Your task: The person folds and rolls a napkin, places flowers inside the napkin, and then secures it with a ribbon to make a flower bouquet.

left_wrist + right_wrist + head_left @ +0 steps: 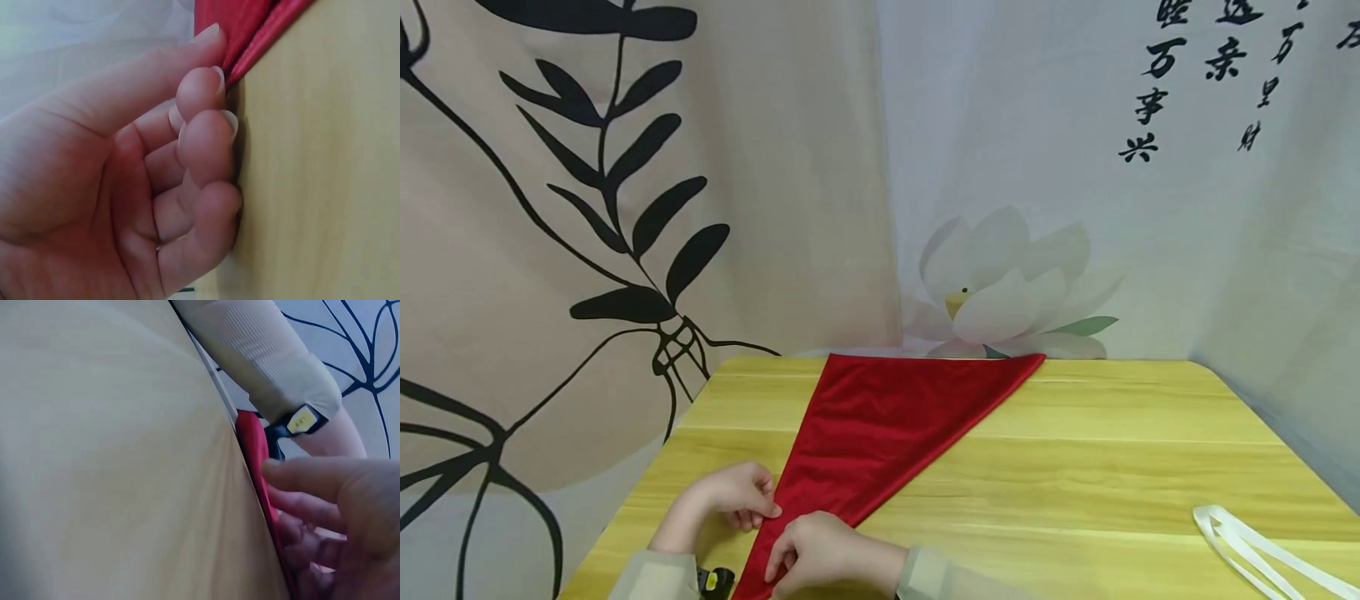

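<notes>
A red cloth, smooth and slightly shiny, lies on the table in a folded, triangular shape. Its wide end reaches the far edge and it narrows toward the person. My left hand pinches the cloth's left edge between thumb and index finger; in the left wrist view the other fingers curl beside it over the wood. Nearer the person, my right hand touches the narrow part of the cloth with loosely bent fingers. In the right wrist view its thumb tip meets the red cloth, apart from the other fingers.
The yellow wood-grain table has a white looped ribbon at its near right. A dark strap with a yellow-marked piece sits at the left wrist. Printed curtains hang behind the table and along its left side.
</notes>
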`<state>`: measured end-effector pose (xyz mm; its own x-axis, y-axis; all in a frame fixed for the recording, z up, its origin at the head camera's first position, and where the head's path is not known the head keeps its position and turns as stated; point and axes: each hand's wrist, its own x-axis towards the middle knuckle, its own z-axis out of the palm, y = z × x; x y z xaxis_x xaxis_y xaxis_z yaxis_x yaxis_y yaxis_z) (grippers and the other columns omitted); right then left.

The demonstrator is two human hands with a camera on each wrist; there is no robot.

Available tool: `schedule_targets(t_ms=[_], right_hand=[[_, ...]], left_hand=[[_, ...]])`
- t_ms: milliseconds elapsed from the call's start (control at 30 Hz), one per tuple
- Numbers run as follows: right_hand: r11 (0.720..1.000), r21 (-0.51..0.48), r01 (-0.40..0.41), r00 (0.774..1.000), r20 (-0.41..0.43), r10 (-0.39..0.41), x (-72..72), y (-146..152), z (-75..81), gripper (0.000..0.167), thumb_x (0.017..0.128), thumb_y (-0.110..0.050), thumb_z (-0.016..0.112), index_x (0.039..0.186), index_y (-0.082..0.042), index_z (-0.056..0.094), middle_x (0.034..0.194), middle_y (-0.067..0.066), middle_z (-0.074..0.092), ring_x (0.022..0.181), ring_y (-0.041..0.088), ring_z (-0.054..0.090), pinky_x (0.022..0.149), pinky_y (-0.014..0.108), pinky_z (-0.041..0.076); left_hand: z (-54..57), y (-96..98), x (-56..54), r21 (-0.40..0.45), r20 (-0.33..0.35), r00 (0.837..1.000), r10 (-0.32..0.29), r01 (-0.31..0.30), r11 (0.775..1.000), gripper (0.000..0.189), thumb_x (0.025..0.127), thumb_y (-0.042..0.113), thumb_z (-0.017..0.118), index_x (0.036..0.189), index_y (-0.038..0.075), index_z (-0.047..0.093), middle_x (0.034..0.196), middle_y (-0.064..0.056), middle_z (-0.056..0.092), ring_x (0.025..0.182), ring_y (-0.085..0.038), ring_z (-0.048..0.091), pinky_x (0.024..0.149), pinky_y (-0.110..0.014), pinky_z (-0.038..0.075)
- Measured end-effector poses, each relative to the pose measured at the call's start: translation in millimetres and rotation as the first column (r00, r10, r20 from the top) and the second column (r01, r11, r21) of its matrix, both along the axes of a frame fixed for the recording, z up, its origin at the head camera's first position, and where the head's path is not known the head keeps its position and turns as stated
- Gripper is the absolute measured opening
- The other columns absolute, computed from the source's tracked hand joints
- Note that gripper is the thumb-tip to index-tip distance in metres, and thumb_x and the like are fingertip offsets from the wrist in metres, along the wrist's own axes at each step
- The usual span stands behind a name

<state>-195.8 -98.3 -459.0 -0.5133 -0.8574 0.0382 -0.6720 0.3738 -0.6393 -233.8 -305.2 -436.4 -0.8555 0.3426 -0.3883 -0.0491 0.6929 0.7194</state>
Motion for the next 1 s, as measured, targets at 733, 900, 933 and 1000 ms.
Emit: schedule_targets(t_ms=[733, 900, 933, 1000], right_hand=[[0.993, -0.058, 0.103, 0.995, 0.004, -0.102, 8.0, -2, -8.3, 0.004, 0.08, -0.022, 0.077, 0.076, -0.023, 0.074, 0.06, -0.027, 0.054, 0.058, -0.014, 0.047, 0.057, 0.009, 0.039], [0.978, -0.153, 0.144, 0.974, 0.194, -0.113, 2.3, 2, -8.5, 0.005, 0.078, -0.015, 0.076, 0.075, -0.018, 0.074, 0.06, -0.024, 0.058, 0.059, -0.011, 0.052, 0.056, 0.012, 0.044], [0.975, -0.163, 0.149, 0.97, 0.218, -0.112, 1.3, 3, -7.8, 0.004, 0.078, -0.014, 0.076, 0.075, -0.016, 0.074, 0.06, -0.023, 0.058, 0.059, -0.011, 0.052, 0.056, 0.012, 0.044], [0.973, -0.173, 0.155, 0.964, 0.241, -0.111, -0.1, 5, -6.3, 0.004, 0.077, -0.014, 0.076, 0.074, -0.015, 0.074, 0.06, -0.022, 0.058, 0.059, -0.01, 0.052, 0.056, 0.012, 0.044]], left_hand=[[-5.2, -25.0, -3.4, 0.262, 0.031, 0.948, -0.317, 0.298, 0.918, 0.018, 0.09, 0.012, 0.066, 0.09, -0.005, 0.072, 0.068, 0.002, 0.057, 0.057, -0.008, 0.049, 0.052, -0.022, 0.042], [-2.9, -28.3, -5.6, 0.304, 0.024, 0.934, -0.357, 0.334, 0.892, 0.018, 0.091, 0.013, 0.065, 0.095, -0.003, 0.073, 0.077, 0.005, 0.064, 0.064, -0.006, 0.052, 0.056, -0.021, 0.044], [-1.9, -28.4, -6.3, 0.314, 0.021, 0.929, -0.369, 0.344, 0.885, 0.018, 0.091, 0.012, 0.065, 0.095, -0.003, 0.073, 0.078, 0.006, 0.065, 0.065, -0.005, 0.052, 0.056, -0.021, 0.044], [0.1, -28.7, -7.3, 0.334, 0.004, 0.918, -0.396, 0.372, 0.866, 0.018, 0.091, 0.011, 0.065, 0.096, -0.004, 0.073, 0.08, 0.006, 0.066, 0.065, -0.003, 0.051, 0.057, -0.019, 0.043]])
